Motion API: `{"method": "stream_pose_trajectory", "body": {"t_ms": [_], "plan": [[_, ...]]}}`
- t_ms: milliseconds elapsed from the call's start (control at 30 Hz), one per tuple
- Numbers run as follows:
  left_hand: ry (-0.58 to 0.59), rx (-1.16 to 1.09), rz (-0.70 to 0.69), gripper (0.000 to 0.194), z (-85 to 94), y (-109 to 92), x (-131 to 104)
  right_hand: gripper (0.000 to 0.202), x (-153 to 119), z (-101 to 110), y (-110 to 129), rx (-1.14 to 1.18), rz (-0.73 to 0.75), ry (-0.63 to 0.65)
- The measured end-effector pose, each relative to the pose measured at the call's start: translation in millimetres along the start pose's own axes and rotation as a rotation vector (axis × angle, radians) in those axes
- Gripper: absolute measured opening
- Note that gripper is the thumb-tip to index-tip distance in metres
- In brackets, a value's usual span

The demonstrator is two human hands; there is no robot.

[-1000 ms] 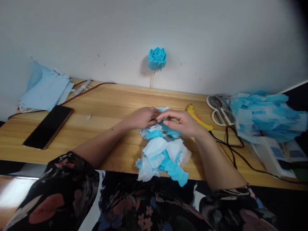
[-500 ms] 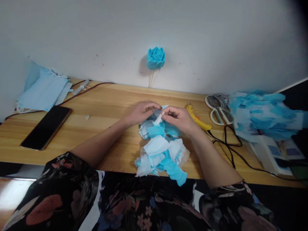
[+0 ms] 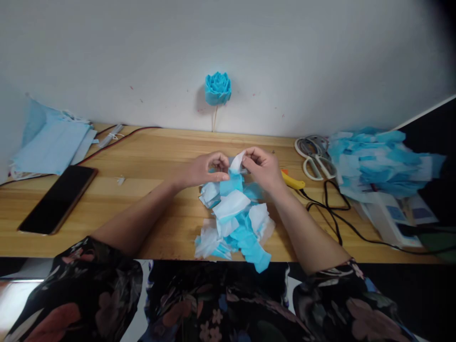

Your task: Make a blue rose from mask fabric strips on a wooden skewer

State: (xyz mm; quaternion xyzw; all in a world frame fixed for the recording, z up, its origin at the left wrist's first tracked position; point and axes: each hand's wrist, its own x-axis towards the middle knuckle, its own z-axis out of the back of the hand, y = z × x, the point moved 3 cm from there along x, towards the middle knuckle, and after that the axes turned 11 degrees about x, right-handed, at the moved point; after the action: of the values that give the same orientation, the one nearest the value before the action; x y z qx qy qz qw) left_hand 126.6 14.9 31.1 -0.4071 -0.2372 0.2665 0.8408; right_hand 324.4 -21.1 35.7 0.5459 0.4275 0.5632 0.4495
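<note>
Between my hands, over the middle of the wooden table, a small white and pale blue piece of fabric stands up. My right hand pinches its upper right edge between thumb and fingertips. My left hand is at the piece's left, thumb low and fingers curled above it, with a gap between them; the thumb tip is by the blue fabric. Beneath and in front of both hands lies a loose heap of blue and white fabric pieces, reaching over the table's front edge.
A blue fabric flower on a thin stick is at the wall. Masks and a phone lie left. A yellow tool, scissors, black cable and more blue pieces are right.
The view has shifted a little. My left hand's thumb and fingers have spread apart, and the small piece now stands more upright in my right hand's fingertips.
</note>
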Motion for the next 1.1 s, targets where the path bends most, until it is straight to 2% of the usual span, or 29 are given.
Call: {"method": "stream_pose_trajectory", "body": {"t_ms": [133,233,400,567,700,800,867,967,1100], "plan": [[0.107,0.151,0.042,0.036,4.3,-5,-2,0.016,1,0,-4,0.045,0.007,-0.011],[0.106,0.193,0.005,0.027,4.5,-10,-3,0.017,0,0,-3,0.044,0.0,-0.007],[0.094,0.285,-0.075,0.019,2.4,-14,-4,0.039,-1,4,7,0.0,0.012,0.016],[0.082,0.291,-0.071,0.021,4.1,-17,-4,0.047,-7,6,22,-0.149,0.135,0.134],[0.067,0.264,-0.074,0.024,3.8,-18,-4,0.042,-12,-2,30,-0.343,0.198,0.245],[0.059,0.26,-0.076,0.024,2.6,-18,-5,0.036,-13,-10,30,-0.424,0.25,0.278],[0.058,0.257,-0.079,0.024,2.0,-18,-5,0.034,-13,-13,28,-0.419,0.25,0.276],[0.068,0.265,-0.097,0.025,1.5,-18,-5,0.034,-12,-13,22,-0.331,0.161,0.242],[0.1,0.297,-0.154,0.023,1.0,-21,-5,0.036,-6,-4,12,-0.123,0.036,0.097]]}}
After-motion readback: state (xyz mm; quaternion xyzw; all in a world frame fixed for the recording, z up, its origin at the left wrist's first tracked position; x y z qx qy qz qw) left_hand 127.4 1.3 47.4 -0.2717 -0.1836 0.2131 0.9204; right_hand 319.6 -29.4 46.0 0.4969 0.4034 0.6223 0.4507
